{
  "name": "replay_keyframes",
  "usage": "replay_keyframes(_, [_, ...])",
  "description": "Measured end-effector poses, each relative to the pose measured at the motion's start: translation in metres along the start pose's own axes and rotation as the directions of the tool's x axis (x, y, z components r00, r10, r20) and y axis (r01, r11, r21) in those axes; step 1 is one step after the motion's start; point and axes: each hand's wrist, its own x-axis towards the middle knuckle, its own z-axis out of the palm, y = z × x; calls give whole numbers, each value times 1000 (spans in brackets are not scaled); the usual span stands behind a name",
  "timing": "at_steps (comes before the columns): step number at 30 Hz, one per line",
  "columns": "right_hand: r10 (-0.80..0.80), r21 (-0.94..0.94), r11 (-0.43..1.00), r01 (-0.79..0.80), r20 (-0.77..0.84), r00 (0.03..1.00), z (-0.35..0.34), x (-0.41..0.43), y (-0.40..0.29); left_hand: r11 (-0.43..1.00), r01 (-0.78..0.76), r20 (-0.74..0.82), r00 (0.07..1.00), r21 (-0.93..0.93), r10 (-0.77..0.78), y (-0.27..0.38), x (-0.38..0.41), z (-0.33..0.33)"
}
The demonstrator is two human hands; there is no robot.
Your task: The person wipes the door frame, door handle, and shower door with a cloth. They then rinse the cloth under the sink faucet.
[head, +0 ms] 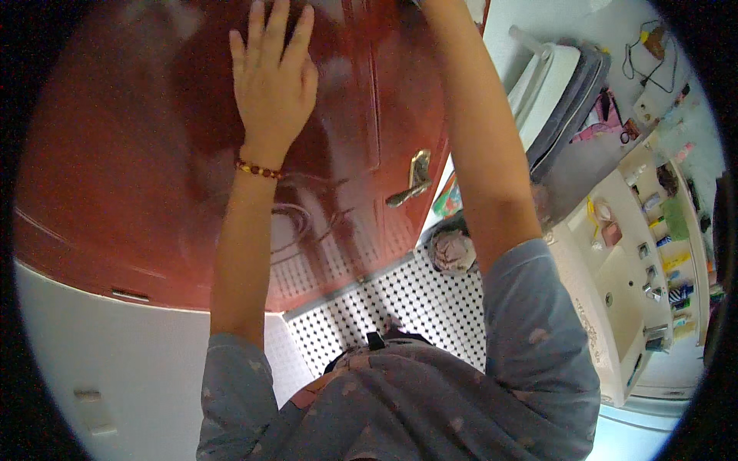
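Note:
My left hand (274,86) lies with its fingers spread over the upper part of a glossy red-brown panelled door (127,173). It looks flat against the surface, though the contact itself is hard to make out. A beaded bracelet (258,169) circles that wrist. My right forearm (481,104) reaches up along the door's right edge, and the hand at its end is cut off by the top of the picture. Below, between the two arms, a metal lever handle (410,193) sits on its backplate near that edge.
A bin with a crumpled liner (454,252) stands on the black-and-white tiled floor (346,322). To the right is a cream washbasin (605,271) with a shelf (686,253) of toiletries. Grey and white towels (571,109) hang above. A white wall (144,357) is at left.

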Motion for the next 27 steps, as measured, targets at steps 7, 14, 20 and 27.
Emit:
replay_keyframes(7, [598, -58, 713, -698, 570, 564, -17, -320, -58, 993, 61, 206, 978, -100, -40, -6, -70, -10])
replay_keyframes(14, [731, -12, 151, -989, 674, 103, -73, -540, -208, 943, 222, 393, 913, -250, -110, 24, -141, -17])
replay_keyframes(20, [894, 177, -248, -952, 421, -155, -46, -425, -196, 903, 336, 459, 868, -268, -187, 18, -190, -48])
replay_keyframes(27, [632, 49, 617, -785, 565, 531, -45, -322, -149, 855, 481, 354, 847, -191, -397, -9, -222, -89])
